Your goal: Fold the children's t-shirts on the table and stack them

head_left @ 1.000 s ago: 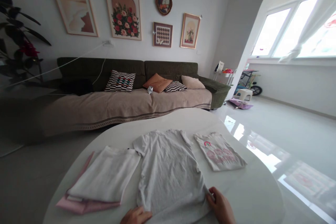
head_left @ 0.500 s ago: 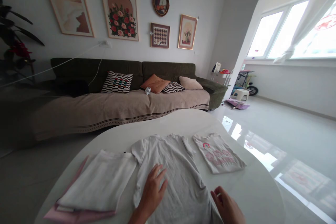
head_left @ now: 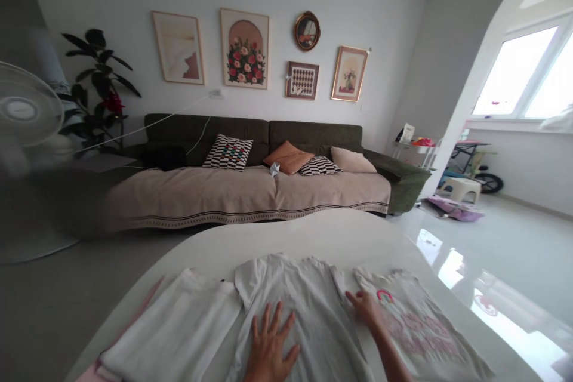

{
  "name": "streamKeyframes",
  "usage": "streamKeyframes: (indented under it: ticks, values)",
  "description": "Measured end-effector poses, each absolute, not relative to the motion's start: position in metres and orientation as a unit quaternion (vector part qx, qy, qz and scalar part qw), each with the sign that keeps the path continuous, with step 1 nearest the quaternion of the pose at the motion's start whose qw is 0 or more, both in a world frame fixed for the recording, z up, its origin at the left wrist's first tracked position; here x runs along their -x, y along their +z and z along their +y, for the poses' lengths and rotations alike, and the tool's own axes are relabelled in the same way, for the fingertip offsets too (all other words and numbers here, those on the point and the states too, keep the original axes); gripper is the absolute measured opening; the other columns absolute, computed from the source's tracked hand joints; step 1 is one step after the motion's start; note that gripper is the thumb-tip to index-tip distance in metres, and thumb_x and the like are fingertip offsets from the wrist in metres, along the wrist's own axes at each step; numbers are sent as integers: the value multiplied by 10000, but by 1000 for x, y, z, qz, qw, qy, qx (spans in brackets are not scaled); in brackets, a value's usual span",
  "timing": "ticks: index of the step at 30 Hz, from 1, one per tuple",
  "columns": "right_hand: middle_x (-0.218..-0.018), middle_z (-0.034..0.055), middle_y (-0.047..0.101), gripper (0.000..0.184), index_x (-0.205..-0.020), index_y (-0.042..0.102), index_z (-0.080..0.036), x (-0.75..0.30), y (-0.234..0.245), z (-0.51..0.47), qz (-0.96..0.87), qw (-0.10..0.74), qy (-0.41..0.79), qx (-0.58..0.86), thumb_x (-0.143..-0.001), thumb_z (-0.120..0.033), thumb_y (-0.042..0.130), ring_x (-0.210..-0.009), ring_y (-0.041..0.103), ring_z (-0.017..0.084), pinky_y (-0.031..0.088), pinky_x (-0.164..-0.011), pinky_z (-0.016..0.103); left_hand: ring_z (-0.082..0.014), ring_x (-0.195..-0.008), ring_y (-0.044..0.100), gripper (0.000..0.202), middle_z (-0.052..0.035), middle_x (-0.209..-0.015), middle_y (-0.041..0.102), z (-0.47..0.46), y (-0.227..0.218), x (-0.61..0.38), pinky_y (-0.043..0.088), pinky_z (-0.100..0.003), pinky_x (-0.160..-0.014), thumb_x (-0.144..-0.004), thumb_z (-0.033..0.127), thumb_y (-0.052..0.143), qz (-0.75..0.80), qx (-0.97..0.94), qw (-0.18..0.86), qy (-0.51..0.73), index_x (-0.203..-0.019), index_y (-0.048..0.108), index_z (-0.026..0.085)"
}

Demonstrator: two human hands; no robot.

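1. The left hand [head_left: 272, 347] is at the bottom of the frame, a bit left of the middle. It is open, with its fingers spread wide, and its palm is down on the plain shirt [head_left: 313, 310].
2. The right hand [head_left: 366, 309] is low in the frame, right of the middle. Its fingers are bent and their tips are at the shirt's edge by the sleeve. I cannot tell if they pinch the cloth.
3. The plain shirt is pale grey-white. It lies spread out at the bottom middle of the frame, with its neck pointing away and some soft wrinkles.
4. At the lower left, a folded white cloth [head_left: 174, 325] lies just beside the shirt. A bit of pink cloth [head_left: 92, 373] peeks out from under it.
5. At the lower right lies a folded shirt with a rainbow [head_left: 423, 322] and pink pictures on it. The right arm is near it.
6. All these clothes are on a white table [head_left: 308, 236] with a curvy edge.
7. At the left edge of the frame is a round fan [head_left: 22, 108].
8. Across the middle is a green sofa [head_left: 313, 136] with a tan cover [head_left: 250, 197] and 4 cushions [head_left: 227, 152].
9. Above it, 5 frames [head_left: 245, 48] hang on the wall.
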State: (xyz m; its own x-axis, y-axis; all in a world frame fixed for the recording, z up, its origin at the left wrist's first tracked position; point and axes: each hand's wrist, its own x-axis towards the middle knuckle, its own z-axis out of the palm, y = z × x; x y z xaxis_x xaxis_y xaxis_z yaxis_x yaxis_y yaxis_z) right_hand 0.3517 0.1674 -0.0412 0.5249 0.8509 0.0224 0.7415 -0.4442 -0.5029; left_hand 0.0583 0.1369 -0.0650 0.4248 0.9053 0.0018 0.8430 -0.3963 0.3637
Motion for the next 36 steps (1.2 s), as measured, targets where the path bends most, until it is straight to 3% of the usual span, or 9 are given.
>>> streamKeyframes:
  ticks: [3,5,11,15,17,21,26,30,36]
  values:
    - [-628,22,630,219,-696,593,-173,-338,-43,181,-520,220,116,817,-698,-381,523,-616,595,156,389,-556,221,-325,-1334,22,603,58,-1463,64,138,-62,-59,-5,-602,-1019,-779,654,322,526,-828,173,90,-1326,176,447]
    - [-690,22,633,212,-792,590,-188,-338,-40,181,-537,221,94,808,-745,-359,475,-678,594,158,390,-616,231,-331,-1333,16,601,49,-1463,61,138,-60,-59,-5,-612,-1014,-785,643,321,525,-828,179,82,-1330,169,441]
    - [-914,120,606,356,-1091,487,-142,-361,-23,158,-451,203,-92,864,-835,-340,340,-909,559,260,396,-730,335,-331,-1332,1,605,51,-1463,68,139,-59,-60,-18,-623,-1013,-783,642,313,528,-824,188,87,-1335,180,432]
    - [-1082,161,576,405,-1171,475,-101,-310,-32,142,-527,186,-101,823,-852,-246,272,-999,546,241,401,-829,334,-327,-1332,-3,609,47,-1462,73,139,-57,-61,-27,-626,-1012,-774,641,331,530,-821,198,80,-1333,186,444]
    - [-1248,137,498,436,-1217,473,-143,-267,-48,132,-603,169,-56,777,-858,-296,280,-1141,467,248,364,-927,362,-329,-1332,0,603,42,-1463,79,136,-57,-60,-30,-628,-1010,-776,632,339,531,-821,195,81,-1332,197,445]
    - [-1411,25,308,553,-1279,393,-353,-214,-76,113,-599,94,24,795,-769,-567,396,-1285,204,400,256,-948,613,-331,-1334,32,598,45,-1464,117,135,-55,-61,-8,-622,-1018,-775,628,341,532,-818,198,88,-1330,220,442]
    - [-1408,12,300,574,-1274,363,-388,-225,-80,112,-597,68,22,799,-750,-621,391,-1284,191,399,260,-950,617,-316,-1309,197,617,-66,-1383,367,171,-34,-84,2,-593,-1032,-799,558,330,556,-809,151,118,-1362,256,316]
    - [-1401,16,307,604,-1287,358,-356,-236,-87,117,-609,85,7,789,-751,-634,374,-1283,198,391,259,-962,613,-303,-1339,29,656,-67,-1466,156,210,-36,-99,27,-558,-1039,-806,562,271,531,-829,140,103,-1373,252,233]
    - [-1407,24,287,626,-1318,324,-300,-249,-91,118,-624,106,31,774,-783,-624,312,-1291,197,361,284,-985,563,-325,-1332,-25,672,-28,-1478,70,248,-53,-92,15,-616,-997,-771,644,275,521,-837,162,40,-1366,205,338]
